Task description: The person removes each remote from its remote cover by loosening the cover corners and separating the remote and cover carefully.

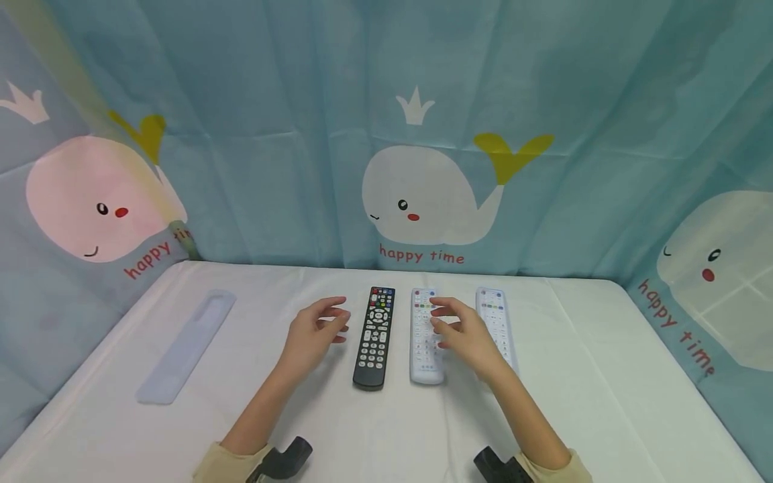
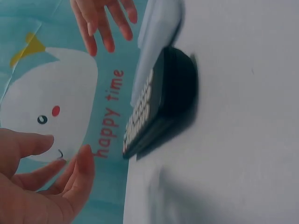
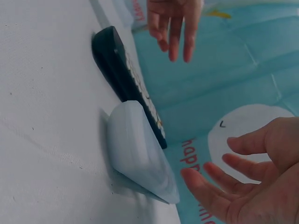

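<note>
Three remotes lie side by side on the white table. A black remote is at the left, a white remote in a clear cover sits in the middle, and another covered white remote is at the right. My left hand hovers just left of the black remote, fingers loosely spread, holding nothing. My right hand hovers above the gap between the two white remotes, fingers relaxed and empty. The right wrist view shows the covered remote beside the black remote.
An empty clear silicone sleeve lies at the far left of the table. A teal curtain with whale prints hangs close behind the table's back edge. Wrist-worn cameras show at the near edge.
</note>
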`<action>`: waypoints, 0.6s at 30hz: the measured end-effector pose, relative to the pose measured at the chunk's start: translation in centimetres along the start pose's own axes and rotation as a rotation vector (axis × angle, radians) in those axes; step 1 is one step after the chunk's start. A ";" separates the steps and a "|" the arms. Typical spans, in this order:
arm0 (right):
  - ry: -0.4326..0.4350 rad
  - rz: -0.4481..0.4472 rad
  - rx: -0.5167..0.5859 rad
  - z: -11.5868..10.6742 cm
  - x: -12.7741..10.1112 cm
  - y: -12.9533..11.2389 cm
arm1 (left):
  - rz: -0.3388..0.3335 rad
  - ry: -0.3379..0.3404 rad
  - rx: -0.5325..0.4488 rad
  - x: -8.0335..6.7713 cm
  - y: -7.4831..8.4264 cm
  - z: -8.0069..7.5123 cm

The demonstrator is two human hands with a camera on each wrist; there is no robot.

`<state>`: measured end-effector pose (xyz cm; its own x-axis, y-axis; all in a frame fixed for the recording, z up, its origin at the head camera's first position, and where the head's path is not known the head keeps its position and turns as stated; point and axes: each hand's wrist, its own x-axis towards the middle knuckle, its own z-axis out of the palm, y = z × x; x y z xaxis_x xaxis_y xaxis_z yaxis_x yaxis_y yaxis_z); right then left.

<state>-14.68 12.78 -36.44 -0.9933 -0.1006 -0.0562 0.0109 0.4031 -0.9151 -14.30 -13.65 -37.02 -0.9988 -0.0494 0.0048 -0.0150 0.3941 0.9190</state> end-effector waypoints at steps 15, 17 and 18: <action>-0.008 0.032 -0.015 -1.0 0.3 0.5 | -0.003 -0.120 -0.077 0.3 1.9 5.2; -0.008 0.032 -0.015 -1.1 0.4 0.6 | -0.001 -0.133 -0.075 0.4 2.0 5.7; -0.009 0.030 -0.014 -1.1 0.5 0.7 | -0.002 -0.140 -0.078 0.4 2.0 5.9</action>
<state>-15.29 14.04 -36.65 -0.9915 -0.0960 -0.0874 0.0394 0.4190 -0.9071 -15.06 -7.48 -37.53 -0.9957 0.0805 -0.0465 -0.0183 0.3212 0.9468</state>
